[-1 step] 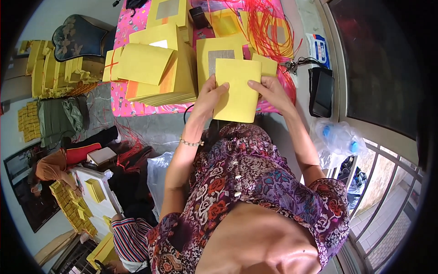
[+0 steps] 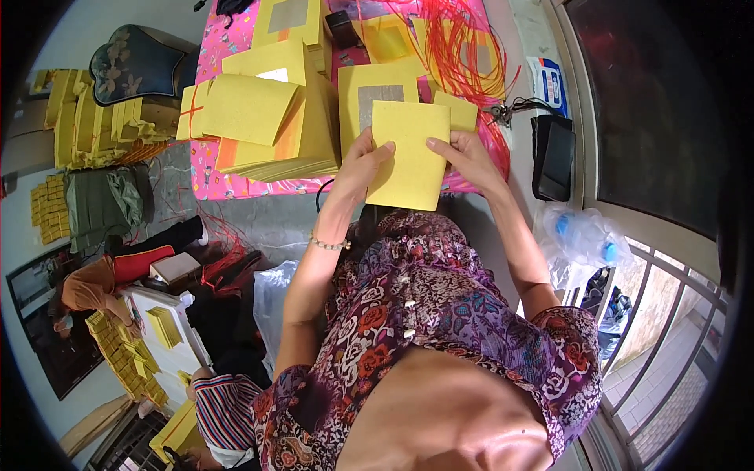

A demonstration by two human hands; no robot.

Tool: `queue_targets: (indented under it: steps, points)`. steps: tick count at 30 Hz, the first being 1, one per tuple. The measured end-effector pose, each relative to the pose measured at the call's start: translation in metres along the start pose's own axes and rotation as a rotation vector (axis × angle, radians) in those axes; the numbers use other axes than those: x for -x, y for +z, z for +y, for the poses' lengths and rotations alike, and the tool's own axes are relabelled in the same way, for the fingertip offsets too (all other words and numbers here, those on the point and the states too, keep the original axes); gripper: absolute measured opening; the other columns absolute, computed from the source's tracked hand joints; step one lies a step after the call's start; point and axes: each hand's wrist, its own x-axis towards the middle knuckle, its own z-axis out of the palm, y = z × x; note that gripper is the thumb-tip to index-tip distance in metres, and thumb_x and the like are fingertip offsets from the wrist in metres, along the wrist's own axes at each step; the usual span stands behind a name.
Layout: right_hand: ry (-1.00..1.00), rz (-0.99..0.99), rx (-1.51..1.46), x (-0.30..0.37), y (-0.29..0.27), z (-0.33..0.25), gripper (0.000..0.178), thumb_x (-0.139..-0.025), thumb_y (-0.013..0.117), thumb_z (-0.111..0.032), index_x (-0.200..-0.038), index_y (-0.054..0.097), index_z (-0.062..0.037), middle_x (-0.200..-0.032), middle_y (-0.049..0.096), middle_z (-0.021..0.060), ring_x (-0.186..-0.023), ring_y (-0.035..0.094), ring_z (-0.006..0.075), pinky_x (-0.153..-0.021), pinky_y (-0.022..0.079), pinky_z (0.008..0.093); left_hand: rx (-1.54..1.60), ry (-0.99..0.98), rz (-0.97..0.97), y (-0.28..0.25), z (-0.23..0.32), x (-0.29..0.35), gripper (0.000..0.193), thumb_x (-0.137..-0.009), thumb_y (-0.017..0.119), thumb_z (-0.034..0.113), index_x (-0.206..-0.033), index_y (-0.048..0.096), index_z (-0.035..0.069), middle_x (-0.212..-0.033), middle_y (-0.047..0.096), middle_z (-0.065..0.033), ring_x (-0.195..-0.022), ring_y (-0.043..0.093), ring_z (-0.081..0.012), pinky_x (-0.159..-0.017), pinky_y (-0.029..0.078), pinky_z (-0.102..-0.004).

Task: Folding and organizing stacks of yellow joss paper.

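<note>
Paper, yellow and plain, right at the centre of the action, held up over the near edge of the pink patterned surface. Gripped at nine o'clock by the left hand, thumb laid on the front; gripped at three o'clock by the right hand, thumb pressing the opposite edge. Beaded bracelet on the left wrist.

Now just behind, at eleven o'clock: yellow sheets with a grey rectangle, partly covered from this view. Between one and two, close in, a smaller yellow piece. Over towards ten, a tall yellow stack, banded with orange, and on top a yellow folded piece. Further out at eleven, a small black box. And at one o'clock, a great tangle of red strings!

Wider still: blue-and-white packet at two, dark phone at three, clear plastic bag with blue showing at four. Down at six, a floral blouse. Round to seven, a co-worker's striped sleeve; at eight, another person in orange-brown. Between nine and ten, a dark blue chair beside more yellow stacks.
</note>
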Motion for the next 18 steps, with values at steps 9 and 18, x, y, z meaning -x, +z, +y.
queue_targets:
  steps: [9,18]
  points:
    - [0.223,-0.100,0.060,0.002,-0.002,0.006,0.032,-0.090,0.061,-0.031,-0.098,0.065,0.0002,-0.080,0.067,0.0034,-0.065,0.062,0.0075,-0.056,0.050,0.0211,-0.010,-0.030,0.028,-0.002,-0.003,-0.009,0.030,-0.092,0.048,0.002,-0.121,0.044,-0.004,-0.111,0.059,-0.0135,-0.097,0.059,-0.0173,-0.082,0.049,-0.0298]
    - [0.239,-0.142,-0.061,0.013,0.004,0.014,0.031,-0.088,0.065,-0.027,-0.099,0.065,0.0016,-0.082,0.067,0.0055,-0.069,0.063,0.0080,-0.053,0.050,0.0213,-0.068,0.052,0.052,-0.003,-0.009,-0.013,0.031,-0.091,0.048,0.002,-0.122,0.044,-0.002,-0.109,0.059,-0.0118,-0.095,0.059,-0.0165,-0.079,0.050,-0.0299]
